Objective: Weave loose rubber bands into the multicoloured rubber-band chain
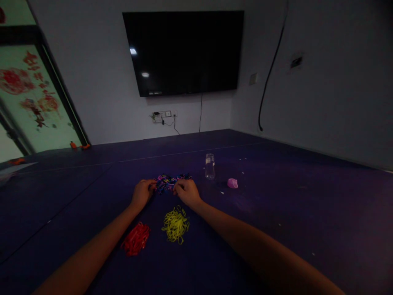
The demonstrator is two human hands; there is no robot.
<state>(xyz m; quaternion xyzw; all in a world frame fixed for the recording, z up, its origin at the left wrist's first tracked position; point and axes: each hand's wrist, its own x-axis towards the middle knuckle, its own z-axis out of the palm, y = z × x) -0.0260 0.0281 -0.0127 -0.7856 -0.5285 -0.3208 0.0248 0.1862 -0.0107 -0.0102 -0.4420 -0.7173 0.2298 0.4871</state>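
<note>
A mixed pile of small rubber bands (166,183), dark blue and black with pink and a little yellow, lies between my hands. At its left edge my left hand (143,193) is closed, fingertips touching the bands; what they pinch is too small to make out. My right hand (188,192) reaches in from the other side with thumb and fingers pinched on a rubber band, partly hidden by the fingers. Closer to me are a heap of yellow rubber bands (175,225) and, beside my left forearm, a heap of red rubber bands (136,239).
A clear plastic bottle (210,167) stands right of the mixed pile, with a crumpled pink object (232,183) beside it. White scraps dot the dark blue surface (276,196). A television (187,53) hangs on the far wall; orange objects (80,146) lie near the door.
</note>
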